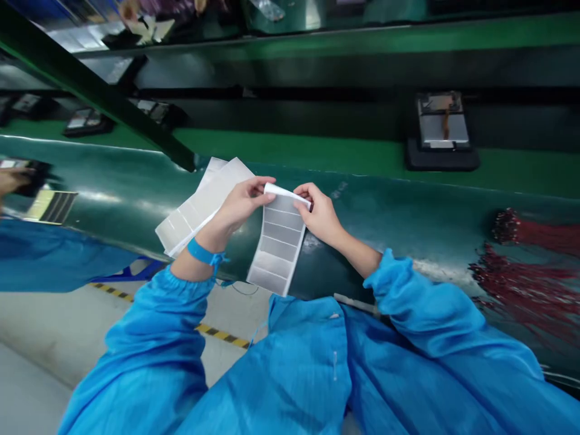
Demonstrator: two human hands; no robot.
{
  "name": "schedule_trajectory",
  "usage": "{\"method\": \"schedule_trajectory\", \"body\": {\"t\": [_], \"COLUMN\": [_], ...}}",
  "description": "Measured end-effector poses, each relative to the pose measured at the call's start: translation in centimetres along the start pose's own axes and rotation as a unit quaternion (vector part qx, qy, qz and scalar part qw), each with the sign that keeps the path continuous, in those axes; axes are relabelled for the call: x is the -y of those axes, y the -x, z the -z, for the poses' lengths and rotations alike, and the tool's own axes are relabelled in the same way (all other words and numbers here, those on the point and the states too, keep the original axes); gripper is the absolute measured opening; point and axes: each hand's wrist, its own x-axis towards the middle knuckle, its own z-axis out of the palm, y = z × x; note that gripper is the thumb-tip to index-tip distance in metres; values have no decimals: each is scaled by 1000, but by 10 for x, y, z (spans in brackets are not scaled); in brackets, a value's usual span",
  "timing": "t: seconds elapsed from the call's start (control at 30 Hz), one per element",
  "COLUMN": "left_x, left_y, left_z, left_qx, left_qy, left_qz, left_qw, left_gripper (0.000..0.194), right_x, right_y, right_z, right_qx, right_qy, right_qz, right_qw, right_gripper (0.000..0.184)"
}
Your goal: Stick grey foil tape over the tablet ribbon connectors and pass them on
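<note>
Over the near edge of the green bench, I hold a sheet of grey labels by its curled far end. My left hand pinches the left corner between thumb and fingers; my right hand pinches the right corner, its fingers bent. Left of it, pale sheets lie overlapping. Red wires lie at right, with a device farther off.
</note>
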Motion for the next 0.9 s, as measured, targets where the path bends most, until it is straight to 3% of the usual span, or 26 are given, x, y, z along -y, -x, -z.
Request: {"method": "schedule_trajectory", "body": {"t": [0.13,0.23,0.47,0.6,0.73,0.83,0.9], "left_x": [1,5,14,11,-4,-12,-15], "left_y": [26,39,71,86,101,113,121], "left_z": [10,8,-21,-36,-44,-52,-57], "left_qx": [12,-20,-64,-102,-105,-116,-123], "left_qy": [98,135,116,82,16,12,30], "left_qz": [5,7,-16,-34,-46,-47,-38], "left_qw": [995,991,991,991,993,992,991], "left_gripper": [47,41,46,39,35,32,33], "right_x": [18,24,32,39,47,51,52], "right_y": [5,11,36,53,73,89,99], "right_z": [-4,-7,3,20,33,36,37], "right_qx": [28,48,13,54,22,-42,-66], "right_qy": [-89,-150,-248,-288,-195,-29,89], "right_qz": [3,-34,-132,-170,-126,-23,60], "right_qw": [996,987,960,941,972,998,992], "right_gripper": [23,28,41,44,25,8,13]}}
